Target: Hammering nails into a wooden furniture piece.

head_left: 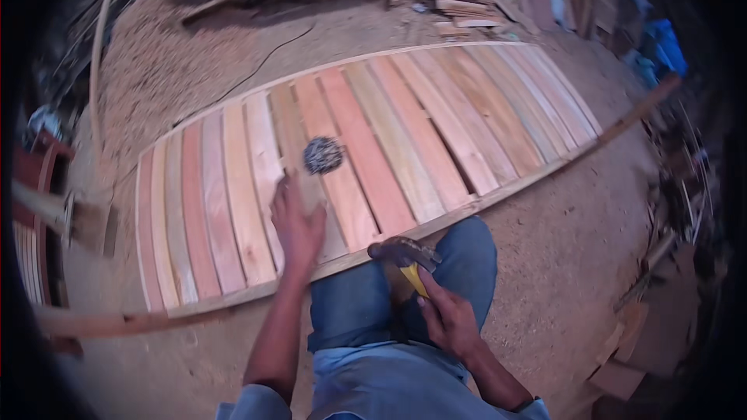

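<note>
A panel of wooden slats (393, 159), some pinkish and some yellowish, lies across in front of me with narrow gaps between its boards. On its middle slats sits a small heap of nails (323, 155). Just below the heap, my left hand (299, 224) is over the slats with its thumb apart from its fingers, and nothing shows in it. My right hand (451, 317) is wrapped round the yellow handle of a claw hammer (405, 252). The hammer's dark metal head is above my lap, close to the panel's near edge.
A long wooden rail (537, 175) runs along the panel's near edge and sticks out on both sides. Behind lies a dark cord (268, 58) on the dirt ground. Stacked timber (467, 8) stands at the back, with a blue plastic sheet (664, 47) at the right.
</note>
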`<state>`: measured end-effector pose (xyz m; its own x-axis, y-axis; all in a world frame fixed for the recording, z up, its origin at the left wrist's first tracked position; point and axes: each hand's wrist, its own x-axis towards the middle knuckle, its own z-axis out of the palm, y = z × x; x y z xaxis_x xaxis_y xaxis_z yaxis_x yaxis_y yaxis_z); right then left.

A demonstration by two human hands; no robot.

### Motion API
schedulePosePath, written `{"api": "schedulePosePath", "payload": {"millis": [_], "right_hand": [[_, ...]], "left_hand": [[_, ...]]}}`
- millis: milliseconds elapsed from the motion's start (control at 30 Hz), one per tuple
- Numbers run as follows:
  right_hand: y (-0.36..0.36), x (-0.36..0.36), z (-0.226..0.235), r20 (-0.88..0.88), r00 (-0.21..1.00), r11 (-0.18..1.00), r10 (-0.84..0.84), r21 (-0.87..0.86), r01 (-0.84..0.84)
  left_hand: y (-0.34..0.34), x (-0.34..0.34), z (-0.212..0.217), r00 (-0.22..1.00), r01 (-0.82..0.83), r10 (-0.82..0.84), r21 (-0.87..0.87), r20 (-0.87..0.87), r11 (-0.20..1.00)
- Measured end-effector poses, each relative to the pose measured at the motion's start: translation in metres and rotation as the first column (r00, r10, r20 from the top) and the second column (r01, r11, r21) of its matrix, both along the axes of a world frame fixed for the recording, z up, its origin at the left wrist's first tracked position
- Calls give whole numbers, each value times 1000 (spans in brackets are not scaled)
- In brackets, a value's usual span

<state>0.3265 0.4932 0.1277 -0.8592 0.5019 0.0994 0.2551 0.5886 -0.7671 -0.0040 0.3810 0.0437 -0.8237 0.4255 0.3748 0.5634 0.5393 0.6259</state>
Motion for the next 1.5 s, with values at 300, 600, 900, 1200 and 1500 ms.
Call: {"api": "schedulePosePath", "payload": {"millis": [300, 600, 900, 1200, 1500], "right_hand": [[1, 100, -59, 104, 942, 947, -317, 84, 310], [11, 92, -63, 6, 929, 927, -369, -70, 369], [15, 86, -59, 56, 937, 931, -344, -105, 348], [7, 84, -64, 98, 911, 893, -402, -176, 413], [-4, 59, -41, 211, 897, 901, -390, -114, 418]], "left_hand": [[81, -131, -6, 974, 225, -212, -436, 79, 871], [121, -122, 6, 951, 174, -118, -182, 284, 968], [225, 3, 23, 964, 262, -236, -260, 125, 930], [72, -62, 16, 858, 503, -513, -174, -17, 847], [-20, -76, 7, 640, 738, -764, -210, -83, 641]]}}
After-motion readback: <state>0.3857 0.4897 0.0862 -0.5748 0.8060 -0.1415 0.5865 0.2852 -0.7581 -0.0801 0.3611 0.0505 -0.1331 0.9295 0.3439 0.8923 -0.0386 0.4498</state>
